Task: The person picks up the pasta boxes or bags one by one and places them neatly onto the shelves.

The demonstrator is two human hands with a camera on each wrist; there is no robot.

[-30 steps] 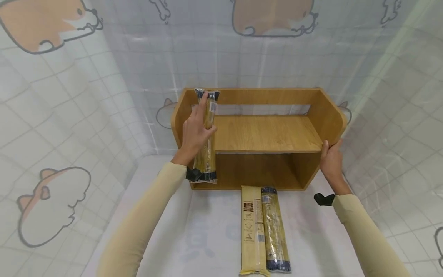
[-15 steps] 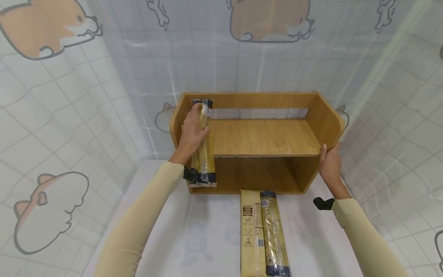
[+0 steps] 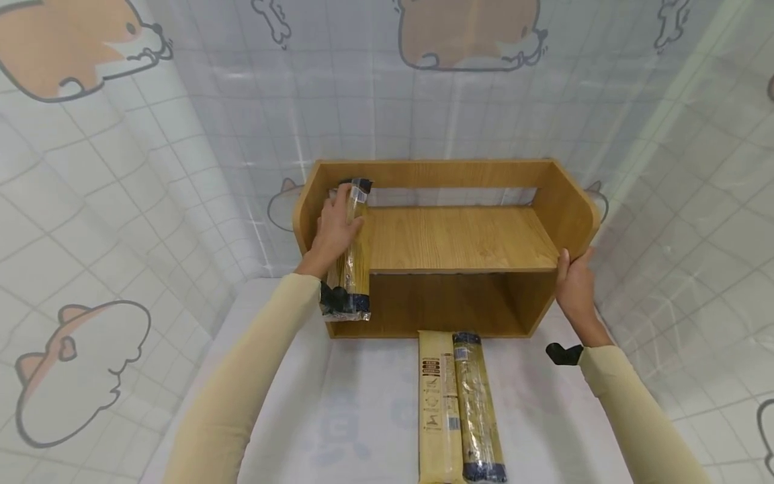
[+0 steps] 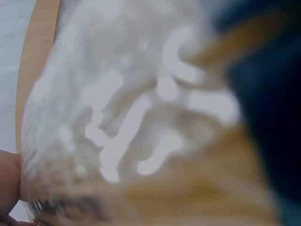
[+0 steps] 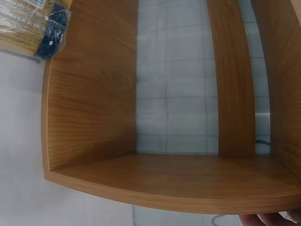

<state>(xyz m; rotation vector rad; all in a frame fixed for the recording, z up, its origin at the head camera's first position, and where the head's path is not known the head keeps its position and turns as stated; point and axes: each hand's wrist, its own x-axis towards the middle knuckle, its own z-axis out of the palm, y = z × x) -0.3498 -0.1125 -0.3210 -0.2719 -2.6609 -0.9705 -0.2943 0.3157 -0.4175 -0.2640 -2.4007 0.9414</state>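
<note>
Reaches forward with the left grip, curled round a gold packet under the palm; holds its top end lower against the wooden shelf than a second ago. Has two other packets nearer the body, rightward. Extends the right grip, clasping the shelf's right side.

I've got pale sheeting on three sides: left wall, back wall, right wall, all with thin grid lines, some creases. Print: orange-and-white cartoon dogs, bones up high on the back. Back wall reads blue-grey, glossy vertical streaks; pale green strip near the right corner. Below, white covering, faint bluish marks, soft shadows. From here I can't tell what's under it.
</note>
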